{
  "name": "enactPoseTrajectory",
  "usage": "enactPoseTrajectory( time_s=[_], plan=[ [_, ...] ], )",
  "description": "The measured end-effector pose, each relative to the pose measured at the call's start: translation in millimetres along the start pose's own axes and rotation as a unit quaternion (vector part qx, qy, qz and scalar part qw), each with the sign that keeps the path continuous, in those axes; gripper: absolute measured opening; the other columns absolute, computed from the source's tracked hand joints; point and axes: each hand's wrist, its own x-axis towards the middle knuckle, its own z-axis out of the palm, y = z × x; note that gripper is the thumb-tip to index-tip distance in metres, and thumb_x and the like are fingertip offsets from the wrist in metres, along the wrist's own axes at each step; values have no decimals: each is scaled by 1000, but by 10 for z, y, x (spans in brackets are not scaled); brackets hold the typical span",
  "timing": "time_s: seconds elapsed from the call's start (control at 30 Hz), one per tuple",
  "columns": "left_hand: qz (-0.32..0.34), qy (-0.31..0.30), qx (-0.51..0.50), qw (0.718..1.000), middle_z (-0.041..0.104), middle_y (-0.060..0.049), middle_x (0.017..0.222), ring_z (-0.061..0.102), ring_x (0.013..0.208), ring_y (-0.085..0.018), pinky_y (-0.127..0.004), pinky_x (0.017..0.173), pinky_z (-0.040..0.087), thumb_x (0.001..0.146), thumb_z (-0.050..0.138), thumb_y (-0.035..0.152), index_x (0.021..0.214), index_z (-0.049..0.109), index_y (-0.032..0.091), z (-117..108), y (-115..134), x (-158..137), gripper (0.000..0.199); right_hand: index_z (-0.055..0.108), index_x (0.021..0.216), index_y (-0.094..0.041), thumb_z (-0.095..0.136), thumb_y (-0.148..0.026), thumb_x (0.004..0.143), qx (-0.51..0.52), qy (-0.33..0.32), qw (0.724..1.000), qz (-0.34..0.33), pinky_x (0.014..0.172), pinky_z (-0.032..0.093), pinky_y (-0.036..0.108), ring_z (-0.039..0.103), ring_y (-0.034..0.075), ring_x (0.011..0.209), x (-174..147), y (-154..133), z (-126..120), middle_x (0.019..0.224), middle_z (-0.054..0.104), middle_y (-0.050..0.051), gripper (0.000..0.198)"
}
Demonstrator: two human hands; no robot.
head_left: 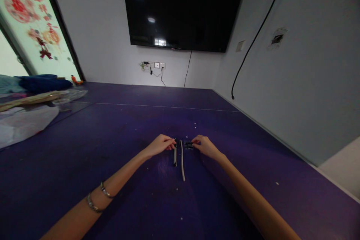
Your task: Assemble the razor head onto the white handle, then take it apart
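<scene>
My left hand (162, 144) is closed in a pinch at the far end of a narrow black-and-light-grey strip (175, 157), which lies lengthwise on the purple surface. To its right lies a longer, slightly bent, pale cord-like strip (182, 163), with neither hand on it. My right hand (204, 145) pinches at the right end of some small black pieces (188, 145) beside the pale strip's far end. The pieces are too small to name, and the fingers hide part of them.
Clothes (43, 83) and clear plastic sheeting (28, 122) lie at the left. Small white scraps (195, 127) dot the purple surface (126, 195). Ahead, a television (185, 11) hangs on the wall above sockets (156, 65); a black cable (253, 41) hangs on the right.
</scene>
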Motion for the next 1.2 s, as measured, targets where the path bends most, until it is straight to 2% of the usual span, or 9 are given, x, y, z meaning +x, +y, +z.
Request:
enactPoseTrajectory(
  time_s=[0.6,0.87,1.2],
  plan=[
    [7,-7,6,1000,69,-6,75,59,63,-11,-25,65,46,83,49,33,82,67,11,-24,-4,-51,29,70,88,-17,51,-15,78,-10,-3,1000,-8,69,49,29,61,16,74,30,43,25,85,67,6,22],
    [12,-17,4,1000,68,-6,76,59,63,-11,-25,67,47,83,49,32,83,67,11,-7,-59,-64,28,71,81,-16,52,-15,77,12,8,1000,-4,69,49,27,62,16,73,38,1,36,80,68,6,20],
    [47,-20,38,998,68,-6,75,59,65,-13,-25,66,46,82,47,32,84,67,12,48,-70,-32,29,71,85,-18,53,-14,77,6,5,1000,-10,72,48,28,61,15,74,78,2,53,83,67,5,20]
  ],
)
